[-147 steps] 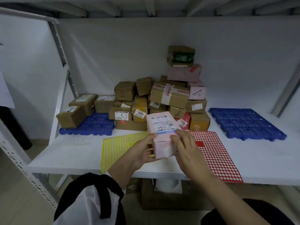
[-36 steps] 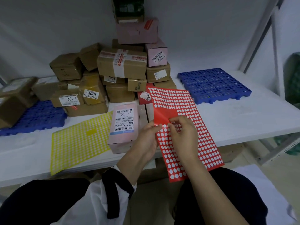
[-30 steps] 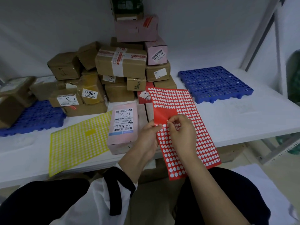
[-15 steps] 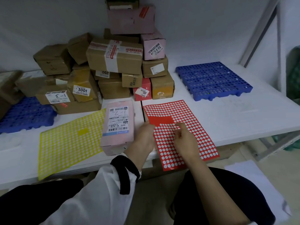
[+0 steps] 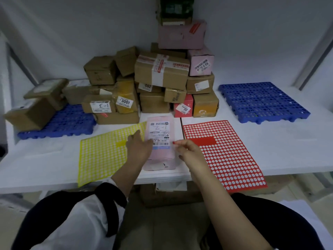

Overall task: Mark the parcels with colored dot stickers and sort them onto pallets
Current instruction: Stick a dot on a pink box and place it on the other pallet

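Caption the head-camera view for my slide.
Left hand holds a pink cardboard parcel while the right hand pinches a small red dot sticker beside its white printed label.

A: Setting logged as a parcel sorting bay on storage racking.
B: Supported by: labelled cartons piled on a white shelf; right blue pallet and left blue pallet laid flat; metal upright behind.
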